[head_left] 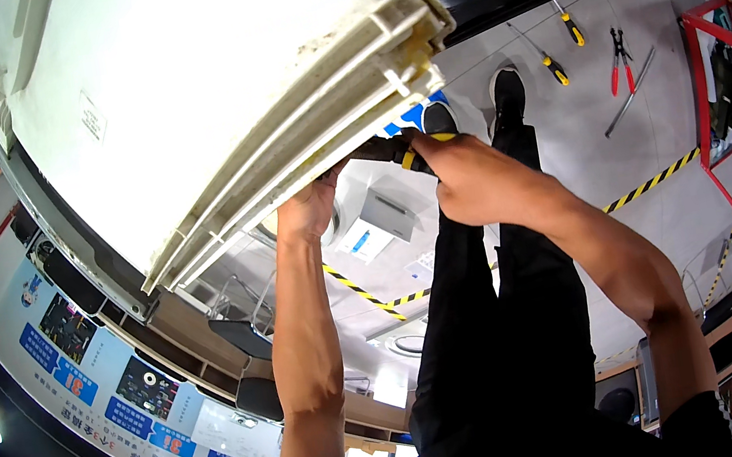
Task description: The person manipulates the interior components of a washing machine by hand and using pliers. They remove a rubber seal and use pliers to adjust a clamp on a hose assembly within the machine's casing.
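Note:
A large white appliance panel (198,73) fills the upper left. Its ribbed plastic edge (303,133) is stained yellow-brown and runs diagonally above my hands. My right hand (471,175) is closed round a tool with a black and yellow handle (412,158). The tool's dark front part points left, close under the ribbed edge, and its tip is hidden. My left hand (311,210) is raised against the underside of that edge, near the tool's front. The edge and the hand itself hide most of its fingers.
On the tiled floor at right lie two yellow-black screwdrivers (556,69) (573,31), red-handled pliers (620,62) and a metal rod (630,93). A red frame rack (721,163) stands farther right. A grey-white box (377,225) sits below my hands, near striped floor tape (655,181).

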`<state>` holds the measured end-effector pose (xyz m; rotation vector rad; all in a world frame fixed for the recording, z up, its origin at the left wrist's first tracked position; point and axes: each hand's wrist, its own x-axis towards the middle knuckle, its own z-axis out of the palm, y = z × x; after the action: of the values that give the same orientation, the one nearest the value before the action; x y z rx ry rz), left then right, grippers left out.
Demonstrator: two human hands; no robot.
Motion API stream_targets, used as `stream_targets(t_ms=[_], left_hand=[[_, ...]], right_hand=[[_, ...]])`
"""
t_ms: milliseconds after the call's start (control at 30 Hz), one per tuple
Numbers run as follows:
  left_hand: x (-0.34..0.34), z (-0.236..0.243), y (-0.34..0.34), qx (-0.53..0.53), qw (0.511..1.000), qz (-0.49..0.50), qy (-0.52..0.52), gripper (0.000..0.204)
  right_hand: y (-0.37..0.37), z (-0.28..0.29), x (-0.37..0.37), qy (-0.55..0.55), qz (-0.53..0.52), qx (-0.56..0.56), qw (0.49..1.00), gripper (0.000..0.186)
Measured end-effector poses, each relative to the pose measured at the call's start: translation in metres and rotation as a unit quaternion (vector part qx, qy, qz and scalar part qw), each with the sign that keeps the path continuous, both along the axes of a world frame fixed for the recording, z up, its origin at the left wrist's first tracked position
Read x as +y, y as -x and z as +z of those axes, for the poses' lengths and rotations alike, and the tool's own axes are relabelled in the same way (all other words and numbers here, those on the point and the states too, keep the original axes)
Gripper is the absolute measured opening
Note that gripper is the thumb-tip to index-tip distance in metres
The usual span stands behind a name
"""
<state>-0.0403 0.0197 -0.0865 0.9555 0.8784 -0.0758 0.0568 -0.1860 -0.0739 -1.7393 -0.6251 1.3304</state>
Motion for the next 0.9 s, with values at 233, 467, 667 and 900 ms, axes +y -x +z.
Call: stream_targets(t_ms=[233,467,667,900], left_hand=[[-0.014,-0.006,0.001,-0.018,0.998,0.017,-0.065,0.049],[-0.008,-0.015,0.007,-0.001,0.997,0.023,-0.068,0.044],[-0.015,-0.009,0.004,0.031,0.997,0.034,-0.058,0.043],[-0.012,0.001,-0.006,0.011,0.999,-0.011,-0.045,0.039]], right_hand=[[0.024,0.011,0.003,0.065,-0.044,0.118,0.99,0.068],[0.057,0.013,0.019,0.049,-0.148,0.205,0.966,0.068],[0.059,0.026,0.029,-0.019,-0.253,0.444,0.859,0.068],[0.059,0.024,0.035,-0.006,-0.266,0.392,0.88,0.071]])
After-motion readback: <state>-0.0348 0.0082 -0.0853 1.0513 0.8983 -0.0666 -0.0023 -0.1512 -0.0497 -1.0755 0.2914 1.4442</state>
